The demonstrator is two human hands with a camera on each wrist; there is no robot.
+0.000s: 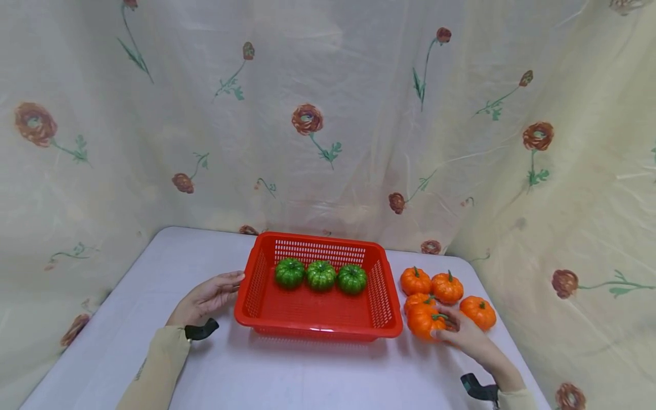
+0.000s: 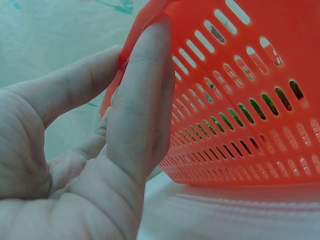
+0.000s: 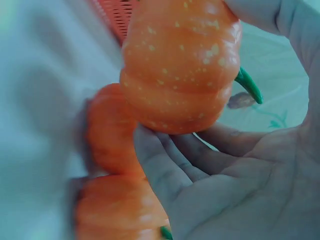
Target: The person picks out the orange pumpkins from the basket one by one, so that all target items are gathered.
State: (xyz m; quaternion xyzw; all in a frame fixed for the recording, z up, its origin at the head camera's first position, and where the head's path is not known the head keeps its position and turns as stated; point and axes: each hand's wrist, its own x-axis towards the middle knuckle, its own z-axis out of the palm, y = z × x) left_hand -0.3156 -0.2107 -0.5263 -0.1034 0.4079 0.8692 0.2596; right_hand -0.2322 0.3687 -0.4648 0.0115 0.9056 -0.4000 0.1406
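A red plastic basket (image 1: pixel 318 328) stands on the table with three green pumpkins (image 1: pixel 321 275) in a row along its far side. At the basket's left rim is my left hand (image 1: pixel 211 296); in the left wrist view its thumb and fingers pinch the red rim (image 2: pixel 131 47). My right hand (image 1: pixel 468 336) grips an orange pumpkin (image 1: pixel 423 322) with a green stem, right of the basket. In the right wrist view this pumpkin (image 3: pixel 180 70) sits between thumb and fingers, raised above other orange pumpkins (image 3: pixel 112 132).
Several more orange pumpkins lie right of the basket, two at the back (image 1: pixel 415 281) and one near the table's right edge (image 1: pixel 478 312). A white cloth covers the table (image 1: pixel 287 381). Flower-printed curtains (image 1: pixel 348 85) hang behind and at both sides.
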